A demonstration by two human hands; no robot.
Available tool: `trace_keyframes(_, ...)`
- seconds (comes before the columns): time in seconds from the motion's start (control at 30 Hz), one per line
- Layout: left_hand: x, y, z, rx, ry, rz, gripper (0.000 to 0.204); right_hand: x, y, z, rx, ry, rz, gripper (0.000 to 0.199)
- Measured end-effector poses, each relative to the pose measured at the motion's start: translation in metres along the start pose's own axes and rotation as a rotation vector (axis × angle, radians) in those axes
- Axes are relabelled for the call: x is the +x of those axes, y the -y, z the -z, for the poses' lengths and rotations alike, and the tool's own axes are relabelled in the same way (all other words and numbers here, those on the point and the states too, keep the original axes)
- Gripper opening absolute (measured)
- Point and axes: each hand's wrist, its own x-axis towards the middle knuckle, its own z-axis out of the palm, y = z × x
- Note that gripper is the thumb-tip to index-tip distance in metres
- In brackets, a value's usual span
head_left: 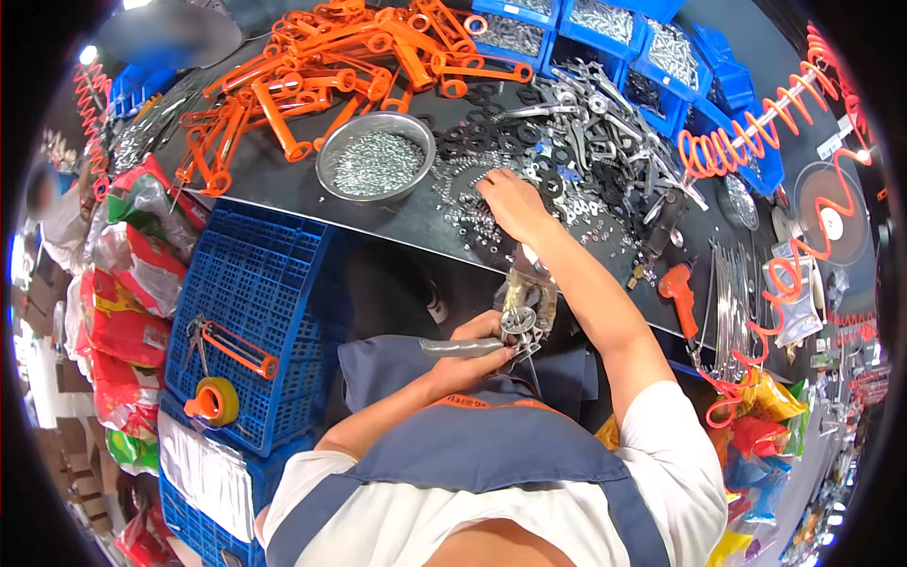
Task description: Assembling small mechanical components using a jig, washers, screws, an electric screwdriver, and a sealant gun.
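Observation:
My left hand point(472, 352) is closed around a metal handle assembly with a grey lever point(463, 349), low in front of my apron. The assembly is at a worn metal fixture point(529, 291) by the table's front edge; whether they touch I cannot tell. My right hand point(515, 203) reaches over the fixture to a spread of small metal nuts point(472, 210) on the dark table point(378, 215). Its fingers are bent together down at the small parts, and their tips are partly hidden. Just left of it stands a steel bowl point(331, 180) full of small shiny metal pieces.
Orange tool frames point(312, 80) are heaped at the back left. Grey metal levers point(614, 123) and black rings lie behind my right hand, before blue parts bins point(605, 42). An orange power driver point(678, 288) hangs at right near coiled hoses. Blue crates point(241, 274) stand left.

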Motion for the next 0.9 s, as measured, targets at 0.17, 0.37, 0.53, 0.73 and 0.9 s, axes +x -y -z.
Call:
trace_keyframes(0.17,-0.022,0.017,0.01,0.021,-0.186,-0.097,0.012,0.001,-0.015,0.002,-0.048,0.095,-0.147,0.01)
trace_keyframes(0.37,-0.004,0.001,-0.002,-0.045,-0.132,-0.012,0.011,-0.055,-0.075,0.031,1.003,-0.078,-0.916,0.024)
trace_keyframes(0.53,0.015,-0.001,-0.018,-0.102,-0.009,0.056,0.009,-0.106,-0.107,0.035,0.553,-0.239,-0.851,0.024)
trace_keyframes(0.73,0.017,-0.005,-0.03,-0.008,-0.024,0.045,0.01,-0.126,-0.107,0.071,0.609,-0.253,-1.042,0.02)
trace_keyframes(0.9,0.017,-0.006,-0.035,-0.022,-0.031,0.071,0.01,-0.137,-0.123,0.06,0.438,-0.388,-0.892,0.019)
